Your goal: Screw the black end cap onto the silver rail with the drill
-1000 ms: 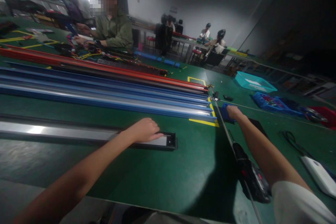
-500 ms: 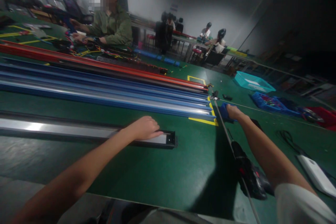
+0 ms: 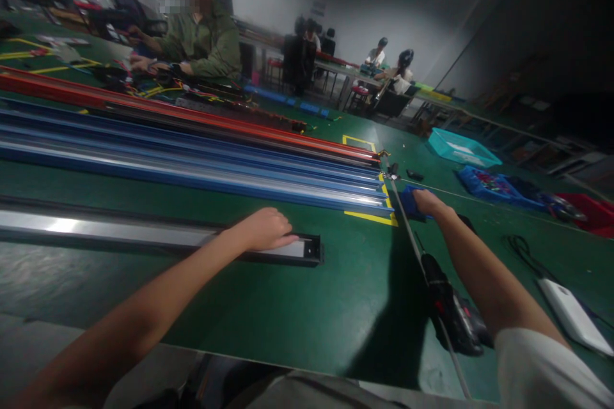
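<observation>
Close in front of me lies a long black-edged metal channel (image 3: 119,223) with a pale inner face and a black end piece (image 3: 314,249). My left hand (image 3: 266,229) is closed over it near that end, fingers curled over the far side. My right hand (image 3: 428,202) is at a small blue bin (image 3: 410,203), its fingers hidden there; what they touch does not show. Beside the right forearm a black power drill (image 3: 453,307) lies on its side on the green table (image 3: 307,319). A thin rod or cord (image 3: 407,230) runs past the drill.
Several blue channels (image 3: 201,172) and a red channel (image 3: 192,115) lie beyond, ending near yellow tape (image 3: 369,217). To the right are a teal basket (image 3: 463,147), a blue tray (image 3: 494,185) of small parts and a white box-shaped device (image 3: 573,313). A co-worker (image 3: 206,45) sits opposite.
The view has shifted slightly. Both my hands stay nearly in place, the left on the channel and the right at the blue bin. The co-worker's hands have moved a little.
</observation>
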`<state>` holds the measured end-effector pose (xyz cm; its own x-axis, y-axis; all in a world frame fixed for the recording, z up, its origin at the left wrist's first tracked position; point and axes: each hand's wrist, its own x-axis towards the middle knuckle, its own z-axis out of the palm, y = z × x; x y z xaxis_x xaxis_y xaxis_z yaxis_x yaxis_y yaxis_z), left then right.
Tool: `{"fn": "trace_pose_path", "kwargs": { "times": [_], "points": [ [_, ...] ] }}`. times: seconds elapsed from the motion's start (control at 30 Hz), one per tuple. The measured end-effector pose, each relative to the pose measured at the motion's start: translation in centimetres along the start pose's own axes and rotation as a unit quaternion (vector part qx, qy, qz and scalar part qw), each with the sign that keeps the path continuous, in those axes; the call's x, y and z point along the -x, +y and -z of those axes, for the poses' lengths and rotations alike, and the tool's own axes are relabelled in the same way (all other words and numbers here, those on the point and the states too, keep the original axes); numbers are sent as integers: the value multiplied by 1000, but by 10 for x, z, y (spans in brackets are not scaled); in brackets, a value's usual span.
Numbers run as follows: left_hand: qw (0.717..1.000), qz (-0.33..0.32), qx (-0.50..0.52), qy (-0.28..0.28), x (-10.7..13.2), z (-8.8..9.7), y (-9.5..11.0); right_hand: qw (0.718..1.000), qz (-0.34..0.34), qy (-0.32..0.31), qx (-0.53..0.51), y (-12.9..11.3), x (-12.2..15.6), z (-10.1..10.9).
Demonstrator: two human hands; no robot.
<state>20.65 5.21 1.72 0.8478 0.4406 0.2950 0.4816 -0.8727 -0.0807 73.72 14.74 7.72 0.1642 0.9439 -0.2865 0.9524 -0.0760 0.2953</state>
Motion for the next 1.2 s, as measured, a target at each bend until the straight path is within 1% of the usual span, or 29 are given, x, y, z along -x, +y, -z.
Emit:
{"fn": "trace_pose_path", "kwargs": {
  "times": [0.23, 0.6, 0.77, 1.0, 1.2],
  "points": [
    [1000, -1, 3, -17, -1, -1, -2, 1000, -19, -8, 7, -4, 2, 3],
    [1000, -1, -6, -21, -3, 0, 0, 1000, 8, -17, 24, -9, 2, 9],
    [1000, -4, -4, -24, -3, 3, 0, 1000, 1, -13, 7, -7, 0, 11],
    [1000, 2, 10, -17, -2, 3, 1, 999, -25, 25, -37, 2, 5, 14],
    [1000, -4, 15, -10, 0, 0, 0, 988, -77, 99, -85, 11, 23, 3]
  ]
}}
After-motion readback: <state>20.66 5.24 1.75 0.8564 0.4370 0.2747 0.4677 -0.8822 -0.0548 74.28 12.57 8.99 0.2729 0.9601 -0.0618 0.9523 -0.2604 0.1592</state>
